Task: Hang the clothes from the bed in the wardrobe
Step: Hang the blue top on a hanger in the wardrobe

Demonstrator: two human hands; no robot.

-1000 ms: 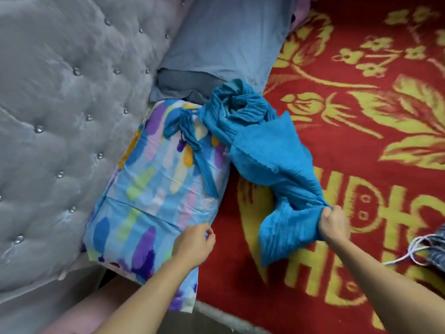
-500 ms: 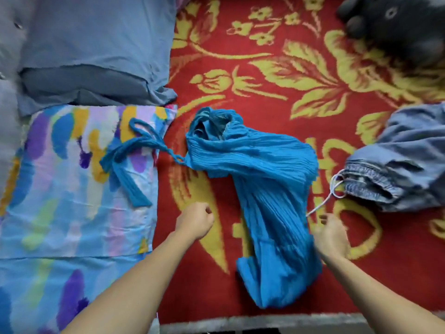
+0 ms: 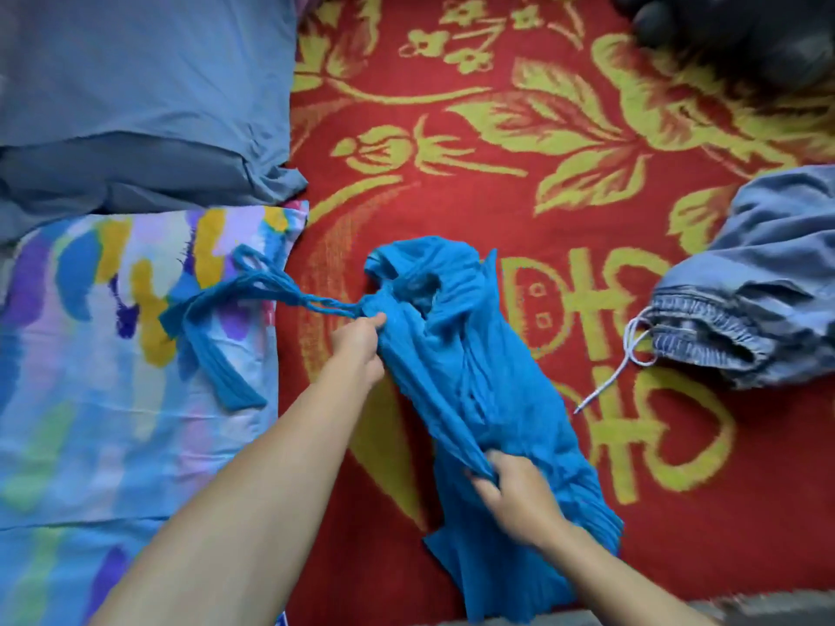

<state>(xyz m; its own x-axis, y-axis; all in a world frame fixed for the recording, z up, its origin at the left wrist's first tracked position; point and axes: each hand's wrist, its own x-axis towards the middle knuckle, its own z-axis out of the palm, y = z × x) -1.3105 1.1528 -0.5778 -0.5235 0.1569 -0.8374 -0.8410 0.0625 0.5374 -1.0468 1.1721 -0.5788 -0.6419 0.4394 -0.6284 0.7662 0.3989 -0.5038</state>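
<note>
- The crinkly bright-blue fabric garment (image 3: 474, 363) is lying on the red bedspread with yellow flowers (image 3: 497, 196), right in front of the person, with its long axis running far-left to near-right.
- The left hand (image 3: 359, 343) is pinching the far end, where the twisted blue tie (image 3: 289, 295) is trailing onto the pastel splotchy pillow (image 3: 90, 354).
- The right hand (image 3: 515, 490) is bunching up the near end, fingers curled in.
- I'm guessing a lift is coming, and that tie could end up dragging.
</note>
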